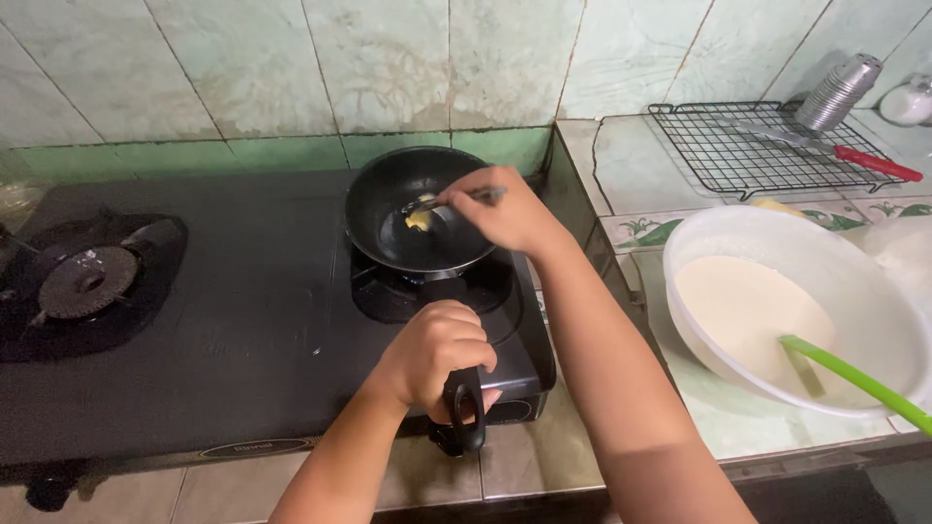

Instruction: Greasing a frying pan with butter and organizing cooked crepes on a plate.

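Observation:
A small black frying pan (388, 199) sits on the right burner of a black two-burner stove (243, 311). My left hand (435, 354) grips the pan's black handle near the stove's front edge. Over the pan, my right hand (507, 209) holds a metal spoon (456, 199) whose tip touches a yellow lump of butter (418, 218) on the pan's floor.
A white bowl (854, 281) of pale batter with a green ladle handle (859, 380) stands on the tiled counter at right. Behind it lie a wire cooling rack (748, 146), a red-handled utensil (874, 162) and a metal shaker (837, 92). The left burner (87, 281) is bare.

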